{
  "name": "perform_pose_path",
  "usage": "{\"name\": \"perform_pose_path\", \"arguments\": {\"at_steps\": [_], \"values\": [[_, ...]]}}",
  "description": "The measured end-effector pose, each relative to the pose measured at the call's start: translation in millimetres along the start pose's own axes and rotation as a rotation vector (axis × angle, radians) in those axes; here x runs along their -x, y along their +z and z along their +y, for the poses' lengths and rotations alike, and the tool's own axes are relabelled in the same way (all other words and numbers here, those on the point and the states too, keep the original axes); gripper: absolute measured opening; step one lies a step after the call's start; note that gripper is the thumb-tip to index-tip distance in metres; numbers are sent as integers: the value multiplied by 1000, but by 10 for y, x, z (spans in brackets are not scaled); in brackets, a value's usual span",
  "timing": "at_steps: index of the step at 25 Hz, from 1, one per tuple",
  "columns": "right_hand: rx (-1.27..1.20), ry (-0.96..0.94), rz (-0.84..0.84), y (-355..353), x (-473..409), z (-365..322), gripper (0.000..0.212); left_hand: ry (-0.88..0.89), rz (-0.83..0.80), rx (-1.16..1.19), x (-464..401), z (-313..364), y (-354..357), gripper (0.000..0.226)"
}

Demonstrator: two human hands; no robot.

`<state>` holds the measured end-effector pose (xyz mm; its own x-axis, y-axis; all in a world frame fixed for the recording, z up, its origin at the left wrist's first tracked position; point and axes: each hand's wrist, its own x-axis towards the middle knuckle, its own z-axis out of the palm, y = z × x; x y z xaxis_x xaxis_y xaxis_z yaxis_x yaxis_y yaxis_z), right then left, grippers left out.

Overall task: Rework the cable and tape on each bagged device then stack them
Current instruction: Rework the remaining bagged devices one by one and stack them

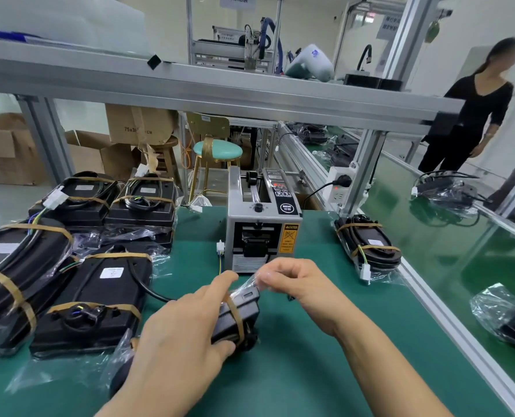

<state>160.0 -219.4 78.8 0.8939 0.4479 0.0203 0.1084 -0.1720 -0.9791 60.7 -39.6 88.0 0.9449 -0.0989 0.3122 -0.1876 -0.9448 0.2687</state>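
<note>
- Nearest, a black bagged device (pixel 238 317) is held just above the green mat (pixel 295 371), at the near centre of the bench.
- Its near end is gripped by the left hand (pixel 178 341), thumb under and fingers laid over the top beside a brown tape band (pixel 235 314).
- Its far end is met by the right hand (pixel 292 284), whose fingers are curled and pinch the clear bag plastic (pixel 251 285).
- Further left, more bagged devices (pixel 93 299) bound with brown tape are laid side by side and stacked, with cables and white connectors (pixel 54 199) tucked under the bands.
- To the right, another taped device (pixel 367 245) is set near the bench edge.
- Just beyond the hands, a grey tape dispenser (pixel 262 224) is stood upright at mid bench.
- Farther right, a conveyor (pixel 430 236) carrying a loose bagged device (pixel 445 189) is seen.
- Farthest, a person in black (pixel 472 115) is seen standing at the right.
</note>
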Motion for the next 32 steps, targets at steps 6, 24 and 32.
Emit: {"name": "perform_pose_path", "arguments": {"at_steps": [6,24,32], "values": [[-126,431,-197,367,-284,92,14,90,-78,45,71,-55,-52,91],[-125,321,935,358,-861,96,17,-128,34,26,43,-160,53,73],[-356,438,935,391,-899,-60,28,-184,58,44,119,-102,12,64]]}}
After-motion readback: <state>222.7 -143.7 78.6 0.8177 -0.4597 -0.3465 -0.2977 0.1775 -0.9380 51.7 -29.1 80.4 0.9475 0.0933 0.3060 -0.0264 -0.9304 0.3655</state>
